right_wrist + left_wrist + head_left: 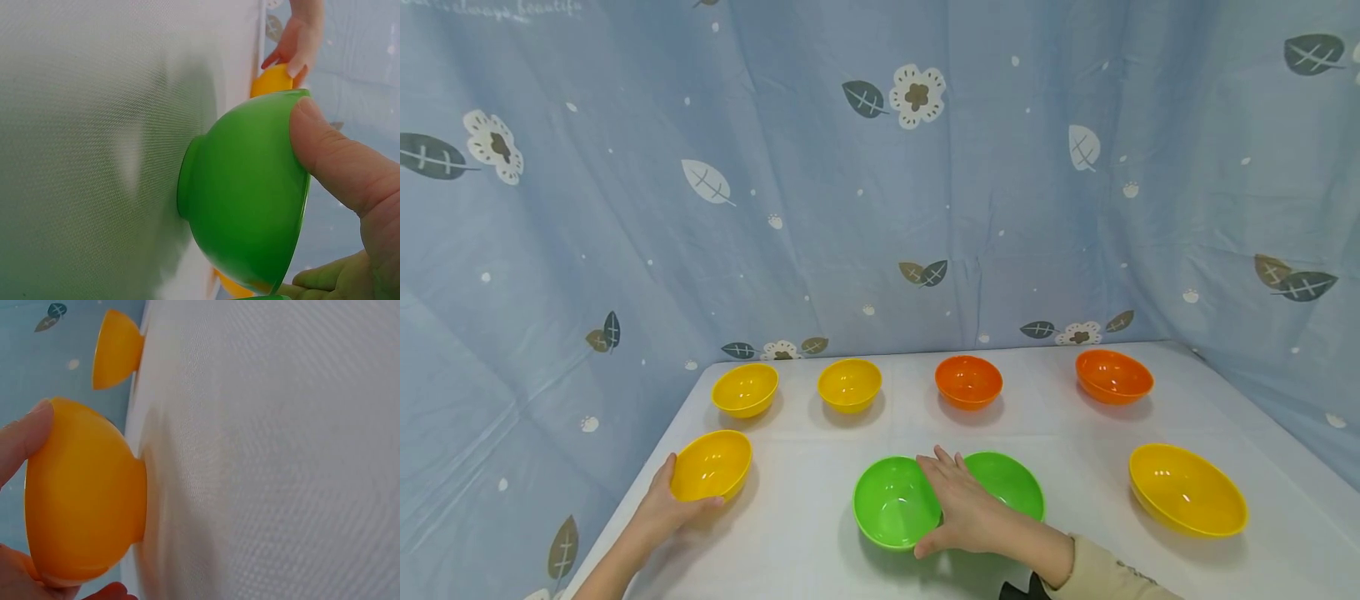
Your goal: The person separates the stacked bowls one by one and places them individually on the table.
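Observation:
In the head view my left hand (662, 504) holds a yellow bowl (713, 465) at the left of the table, thumb at the near side of its rim. The left wrist view shows the thumb and fingers at opposite sides of this bowl (84, 494), its foot at the cloth. My right hand (970, 508) spans the right part of a green bowl (891, 504). In the right wrist view its thumb presses that bowl's (250, 187) rim, with fingers on the far side. A second green bowl (1011, 483) sits just right, partly hidden by the hand.
Along the back stand two yellow bowls (745, 390) (850, 386) and two orange bowls (967, 383) (1114, 377). Another yellow bowl (1187, 492) is at the right. A blue patterned curtain (880, 183) hangs behind the white-covered table (805, 550).

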Available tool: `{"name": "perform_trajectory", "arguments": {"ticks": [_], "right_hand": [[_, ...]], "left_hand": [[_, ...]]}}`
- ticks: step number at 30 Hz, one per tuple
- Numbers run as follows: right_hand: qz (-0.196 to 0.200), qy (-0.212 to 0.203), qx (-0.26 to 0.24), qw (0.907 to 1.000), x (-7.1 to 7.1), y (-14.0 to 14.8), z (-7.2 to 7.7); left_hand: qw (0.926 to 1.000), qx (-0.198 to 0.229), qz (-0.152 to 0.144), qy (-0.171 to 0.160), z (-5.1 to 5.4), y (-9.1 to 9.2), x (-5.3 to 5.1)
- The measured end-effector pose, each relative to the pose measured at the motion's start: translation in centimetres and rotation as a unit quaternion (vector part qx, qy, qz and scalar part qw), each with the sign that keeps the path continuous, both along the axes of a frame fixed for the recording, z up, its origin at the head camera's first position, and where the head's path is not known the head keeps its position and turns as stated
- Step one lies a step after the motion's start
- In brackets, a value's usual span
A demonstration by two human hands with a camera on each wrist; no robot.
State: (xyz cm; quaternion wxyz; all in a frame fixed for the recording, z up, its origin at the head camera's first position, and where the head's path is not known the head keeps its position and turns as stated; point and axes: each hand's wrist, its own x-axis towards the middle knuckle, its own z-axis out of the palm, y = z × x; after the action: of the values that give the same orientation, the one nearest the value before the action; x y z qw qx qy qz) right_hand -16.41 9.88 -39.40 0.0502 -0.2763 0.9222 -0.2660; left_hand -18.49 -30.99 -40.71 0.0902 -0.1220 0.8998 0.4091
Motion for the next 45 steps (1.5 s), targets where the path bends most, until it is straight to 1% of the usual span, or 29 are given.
{"name": "perform_trajectory", "arguments": {"ticks": [7,10,14,17,22,26,29,32,35,38,43,45], "right_hand": [[-0.003,-0.004,-0.002,1.0000,-0.1,0.0,0.0],[-0.004,-0.006,-0.002,1.0000,0.0,0.0,0.1],[-0.004,-0.005,-0.001,1.0000,0.0,-0.1,0.1],[-0.004,-0.002,0.001,1.0000,0.0,-0.1,0.2],[-0.006,-0.003,0.000,1.0000,0.0,0.0,0.2],[-0.007,-0.009,-0.005,0.9999,0.0,0.0,0.1],[-0.008,-0.012,-0.008,0.9999,0.0,0.0,0.1],[-0.007,-0.015,-0.010,0.9998,0.0,0.0,0.2],[-0.005,-0.013,-0.010,0.9998,0.0,-0.1,0.2],[-0.002,-0.012,-0.011,0.9999,0.0,-0.1,0.2],[-0.004,-0.016,-0.013,0.9998,0.0,-0.1,0.1],[-0.006,-0.018,-0.015,0.9997,0.1,-0.2,0.2]], "left_hand": [[1.0000,0.003,-0.001,0.001,-0.1,-0.2,0.1],[0.9999,0.005,-0.004,0.010,0.0,-0.3,0.2],[0.9995,0.025,-0.003,0.018,0.4,-0.5,0.1],[0.9992,0.036,0.000,0.016,0.8,-0.5,0.0],[0.9995,0.025,0.001,0.021,1.0,-0.3,-0.2],[0.9990,-0.003,-0.008,0.043,1.3,0.1,-0.1],[0.9981,-0.011,-0.009,0.060,1.7,0.7,-0.2],[0.9974,-0.004,-0.005,0.071,2.1,1.4,-0.2],[0.9962,0.006,-0.008,0.087,2.3,2.1,-0.2],[0.9937,0.015,-0.019,0.110,2.6,2.8,-0.2],[0.9872,0.035,-0.038,0.151,3.2,4.3,-0.2],[0.9849,0.035,-0.047,0.163,3.3,4.8,-0.2]]}}
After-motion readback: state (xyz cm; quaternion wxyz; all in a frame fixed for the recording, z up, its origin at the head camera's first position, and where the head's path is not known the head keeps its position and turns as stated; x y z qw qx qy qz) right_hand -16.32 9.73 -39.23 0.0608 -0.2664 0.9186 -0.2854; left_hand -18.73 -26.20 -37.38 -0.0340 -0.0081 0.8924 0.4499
